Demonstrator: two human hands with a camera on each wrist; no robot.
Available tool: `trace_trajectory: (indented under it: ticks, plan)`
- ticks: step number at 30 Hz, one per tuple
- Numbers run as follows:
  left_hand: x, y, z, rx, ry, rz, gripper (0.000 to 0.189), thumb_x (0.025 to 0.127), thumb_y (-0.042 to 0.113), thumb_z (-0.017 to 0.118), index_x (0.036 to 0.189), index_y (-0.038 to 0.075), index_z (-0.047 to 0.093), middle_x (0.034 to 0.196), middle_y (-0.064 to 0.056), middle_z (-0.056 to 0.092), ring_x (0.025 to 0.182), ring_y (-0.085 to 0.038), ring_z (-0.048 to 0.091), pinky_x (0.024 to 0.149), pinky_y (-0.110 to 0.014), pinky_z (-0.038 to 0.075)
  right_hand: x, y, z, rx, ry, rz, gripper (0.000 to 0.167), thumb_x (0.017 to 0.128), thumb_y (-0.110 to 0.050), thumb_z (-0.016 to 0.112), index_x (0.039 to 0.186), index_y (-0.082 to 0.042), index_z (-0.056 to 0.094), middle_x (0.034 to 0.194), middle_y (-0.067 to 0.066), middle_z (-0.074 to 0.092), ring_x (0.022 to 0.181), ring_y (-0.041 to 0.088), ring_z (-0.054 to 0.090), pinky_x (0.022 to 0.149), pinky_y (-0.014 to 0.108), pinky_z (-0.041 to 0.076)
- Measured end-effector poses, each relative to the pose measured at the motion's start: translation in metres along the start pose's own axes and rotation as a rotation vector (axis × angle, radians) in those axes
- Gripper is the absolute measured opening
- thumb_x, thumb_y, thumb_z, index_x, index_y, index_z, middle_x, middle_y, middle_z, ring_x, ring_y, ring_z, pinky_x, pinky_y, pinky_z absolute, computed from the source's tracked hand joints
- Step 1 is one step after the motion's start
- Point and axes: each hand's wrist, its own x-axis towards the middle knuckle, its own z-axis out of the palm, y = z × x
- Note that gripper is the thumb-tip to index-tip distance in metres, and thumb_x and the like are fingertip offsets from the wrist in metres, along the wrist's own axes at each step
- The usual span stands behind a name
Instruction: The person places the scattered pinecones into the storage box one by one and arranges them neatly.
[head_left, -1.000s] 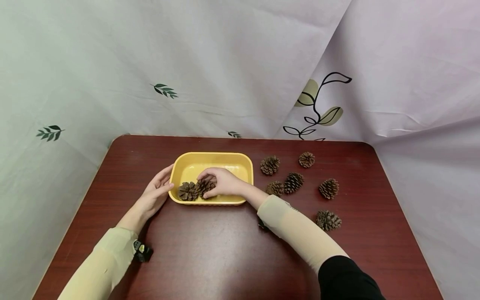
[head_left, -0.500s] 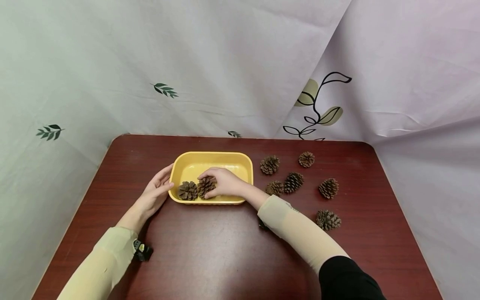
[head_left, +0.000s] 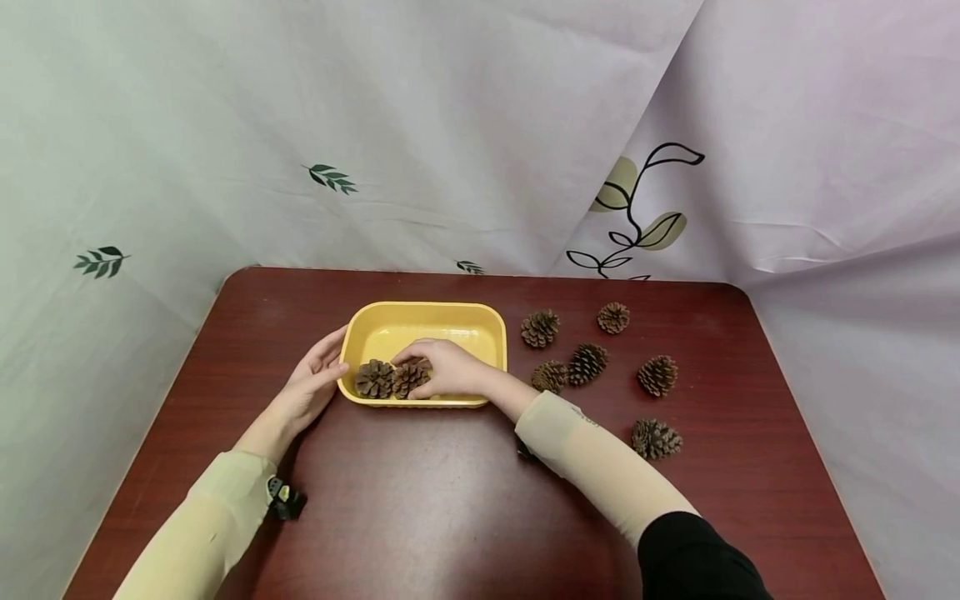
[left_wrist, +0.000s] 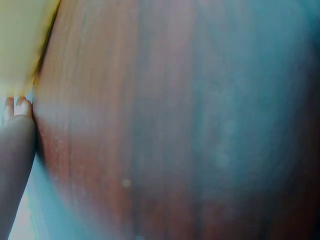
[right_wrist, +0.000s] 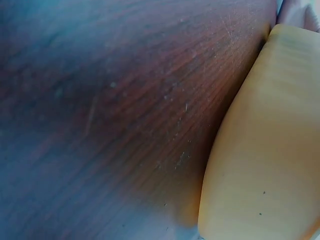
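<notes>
One red-brown tabletop [head_left: 435, 500] bears a yellow tray [head_left: 427, 314] toward eleven o'clock; the left hand [head_left: 305, 387], relaxed, touches its nine o'clock side, while the right hand [head_left: 452, 367] grips a pinecone [head_left: 408, 382] inside at seven o'clock, beside another cone [head_left: 374, 379]. Placing seems in hand, probably calling for release next.

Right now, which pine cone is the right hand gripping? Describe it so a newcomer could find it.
Find the yellow tray on the dark red table. Inside, along the near wall, the pine cone sits just right of another cone; it alone has the right hand around it.
</notes>
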Motion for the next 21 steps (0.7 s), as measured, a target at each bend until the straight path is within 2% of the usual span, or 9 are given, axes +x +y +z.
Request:
trace_trajectory:
  ticks: [3,8,15,21]
  plan:
    - [0.001,0.0,0.0,-0.001,-0.001,-0.001,0.059,0.105,-0.014,0.043,0.152,0.021,0.052,0.149,0.013,0.061,0.134,-0.001,0.059,0.107,-0.016,0.05,-0.001,0.0,0.0,-0.009,0.005,0.001,0.054,0.089,-0.012,0.087,0.139,-0.006,0.067,0.14,0.009,0.07,0.132,0.024,0.064,0.111,0.026,0.053]
    - [0.002,-0.001,0.0,0.007,-0.008,-0.006,0.059,0.105,-0.013,0.044,0.154,0.02,0.05,0.15,0.013,0.06,0.135,-0.001,0.058,0.108,-0.016,0.05,-0.004,-0.001,-0.002,-0.001,0.02,0.018,0.057,0.088,-0.013,0.088,0.14,-0.005,0.066,0.142,0.009,0.069,0.133,0.024,0.064,0.114,0.024,0.05]
    - [0.002,-0.001,0.0,0.021,-0.009,-0.009,0.06,0.105,-0.012,0.045,0.159,0.014,0.044,0.15,0.013,0.059,0.136,-0.001,0.057,0.108,-0.016,0.05,-0.017,-0.004,-0.012,0.083,0.08,0.03,0.062,0.088,-0.015,0.089,0.143,-0.003,0.063,0.145,0.012,0.067,0.133,0.025,0.066,0.116,0.025,0.048]
    - [0.001,-0.001,-0.001,0.02,-0.001,-0.003,0.059,0.105,-0.013,0.045,0.156,0.016,0.047,0.149,0.013,0.06,0.135,0.0,0.057,0.108,-0.016,0.05,-0.034,-0.012,-0.021,0.193,0.159,0.022,0.057,0.089,-0.009,0.086,0.141,0.0,0.064,0.145,0.014,0.067,0.133,0.029,0.066,0.115,0.024,0.05]
